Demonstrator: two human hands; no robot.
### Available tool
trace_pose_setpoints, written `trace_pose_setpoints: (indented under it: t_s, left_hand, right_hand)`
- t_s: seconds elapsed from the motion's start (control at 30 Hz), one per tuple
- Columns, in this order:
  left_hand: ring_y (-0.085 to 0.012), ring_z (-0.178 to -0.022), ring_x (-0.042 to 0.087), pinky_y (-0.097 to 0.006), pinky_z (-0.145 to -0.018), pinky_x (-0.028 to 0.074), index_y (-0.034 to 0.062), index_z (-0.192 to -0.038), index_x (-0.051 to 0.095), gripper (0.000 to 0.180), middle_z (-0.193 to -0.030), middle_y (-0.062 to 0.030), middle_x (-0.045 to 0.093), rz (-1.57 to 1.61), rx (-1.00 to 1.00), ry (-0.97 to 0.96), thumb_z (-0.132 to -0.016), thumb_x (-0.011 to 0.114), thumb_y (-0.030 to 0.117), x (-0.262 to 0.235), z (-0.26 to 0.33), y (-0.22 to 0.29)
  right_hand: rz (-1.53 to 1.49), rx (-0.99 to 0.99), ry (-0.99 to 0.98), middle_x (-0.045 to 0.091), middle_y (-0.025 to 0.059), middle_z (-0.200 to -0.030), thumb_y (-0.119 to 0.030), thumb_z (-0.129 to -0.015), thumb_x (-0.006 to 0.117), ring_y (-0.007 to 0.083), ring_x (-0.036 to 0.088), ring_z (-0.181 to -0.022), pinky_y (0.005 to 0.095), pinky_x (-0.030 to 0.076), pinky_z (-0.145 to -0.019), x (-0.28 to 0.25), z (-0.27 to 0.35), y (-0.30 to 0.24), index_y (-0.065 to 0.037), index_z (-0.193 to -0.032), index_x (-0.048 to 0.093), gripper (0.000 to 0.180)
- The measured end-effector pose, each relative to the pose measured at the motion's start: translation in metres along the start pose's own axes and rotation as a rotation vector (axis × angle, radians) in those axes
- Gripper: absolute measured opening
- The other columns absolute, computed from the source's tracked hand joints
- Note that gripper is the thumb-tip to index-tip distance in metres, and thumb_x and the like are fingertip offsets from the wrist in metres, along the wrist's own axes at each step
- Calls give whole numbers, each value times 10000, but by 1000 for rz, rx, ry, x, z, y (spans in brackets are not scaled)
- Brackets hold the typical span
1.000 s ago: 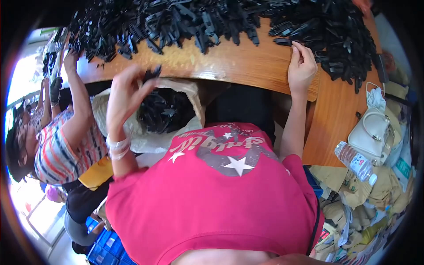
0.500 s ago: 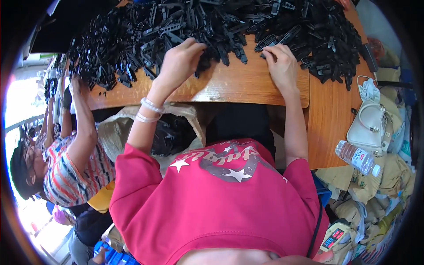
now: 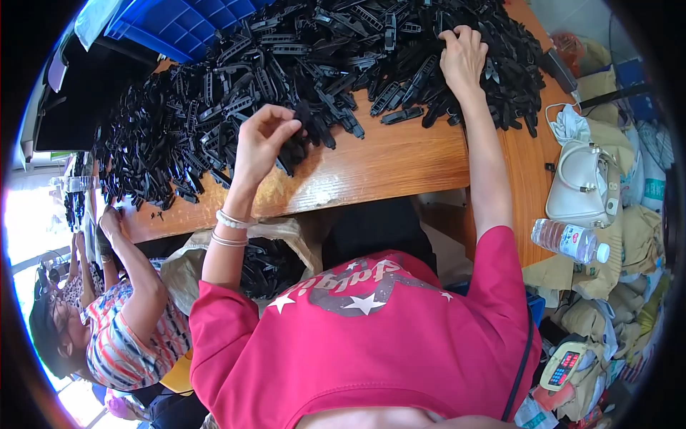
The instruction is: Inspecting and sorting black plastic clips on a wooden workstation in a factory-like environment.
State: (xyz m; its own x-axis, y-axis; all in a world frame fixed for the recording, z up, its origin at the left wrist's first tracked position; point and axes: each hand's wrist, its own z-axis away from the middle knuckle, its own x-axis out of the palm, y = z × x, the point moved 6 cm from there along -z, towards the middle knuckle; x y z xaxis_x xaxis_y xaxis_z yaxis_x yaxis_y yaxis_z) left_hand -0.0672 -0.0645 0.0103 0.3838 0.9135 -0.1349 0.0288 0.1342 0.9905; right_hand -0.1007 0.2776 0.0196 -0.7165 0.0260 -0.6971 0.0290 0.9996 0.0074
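Note:
A broad heap of black plastic parts (image 3: pixel 286 64), many of them long and slotted, covers the far side of the wooden table (image 3: pixel 400 161). Over its near edge, my left hand (image 3: pixel 261 143) is raised with thumb and forefinger closed on a small dark plastic part (image 3: pixel 304 114); its exact shape blurs into the heap behind. My right arm stretches farther out, and my right hand (image 3: pixel 464 61) lies over the right part of the heap. Its fingers are bent and apart, their tips touching the black parts. Its thumb is mostly hidden.
A blue plastic crate (image 3: pixel 182 28) stands at the back left. At right are a white handbag (image 3: pixel 586 186), a plastic bottle (image 3: pixel 568 241) and a keypad device (image 3: pixel 562 366). An open sack (image 3: pixel 300 239) hangs below the table edge. Another person (image 3: pixel 136 314) works at left.
My right hand has moved away from me, from the table's bare strip onto the heap. My left hand has shifted slightly left and down. The view has tilted, bringing the blue crate in.

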Motion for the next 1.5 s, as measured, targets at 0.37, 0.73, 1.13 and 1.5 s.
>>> trace_pose_setpoints:
  t_s: [0.37, 0.73, 1.13, 1.5]
  left_hand:
    - [-118, -705, 574, -241, -655, 475, -71, -1173, 506, 333, -950, -117, 627, 341, -136, -167, -943, 451, 163, 47, -12, 16]
    - [-109, -623, 627, -194, -546, 465, -46, -1124, 574, 351, -697, -100, 658, 50, -30, -255, -950, 464, 239, 68, -11, 32]
    - [-124, -662, 649, -227, -590, 509, -61, -1110, 555, 317, -728, -115, 664, -179, 164, -230, -832, 618, 78, 88, 3, 39]
    - [-159, -742, 659, -238, -584, 511, -26, -1217, 494, 411, -751, -94, 642, 129, -12, -285, -864, 608, 149, 108, -3, 30]
  right_hand:
    - [-1295, 104, -404, 562, 49, -878, -6, -790, 607, 117, 570, -748, 221, 483, -668, -70, 29, -103, -18, -996, 637, 208]
    - [-1451, 246, -438, 566, 57, -900, 70, -761, 634, 124, 629, -762, 184, 535, -655, -90, 48, -123, 20, -989, 645, 234]
    - [-1446, 413, -243, 566, 46, -886, -43, -698, 735, 117, 555, -795, 220, 466, -702, -85, 71, -110, -7, -1028, 628, 349]
    - [-1628, 593, -461, 619, 52, -874, -27, -776, 680, 83, 583, -783, 215, 480, -752, -59, 89, -93, 38, -983, 614, 227]
